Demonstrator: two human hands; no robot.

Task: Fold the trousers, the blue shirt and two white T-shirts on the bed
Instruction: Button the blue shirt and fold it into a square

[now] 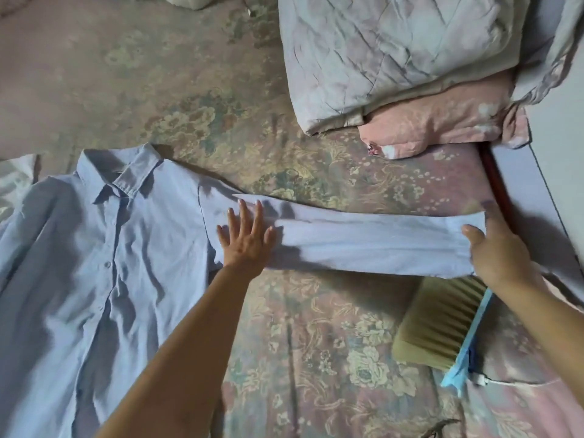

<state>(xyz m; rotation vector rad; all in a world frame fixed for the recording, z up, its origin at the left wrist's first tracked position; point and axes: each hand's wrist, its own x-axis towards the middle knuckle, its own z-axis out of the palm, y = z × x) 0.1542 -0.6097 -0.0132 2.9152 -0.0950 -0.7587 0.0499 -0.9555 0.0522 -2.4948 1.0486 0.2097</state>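
The blue shirt (94,254) lies face up and buttoned on the flowered bed sheet (316,343), collar toward the far side. Its right-hand sleeve (363,245) stretches straight out across the bed. My left hand (248,235) presses flat on the sleeve near the shoulder seam, fingers spread. My right hand (496,251) holds the cuff end of the sleeve, thumb on top and fingers behind the cloth. A bit of white cloth (15,178) shows at the left edge beside the shirt. No trousers are in view.
A folded grey quilt (395,55) rests on a pink pillow (442,128) at the far right. A bed brush with tan bristles and a blue handle (442,327) lies just below the sleeve cuff. The bed's right edge runs along a dark rail (493,181).
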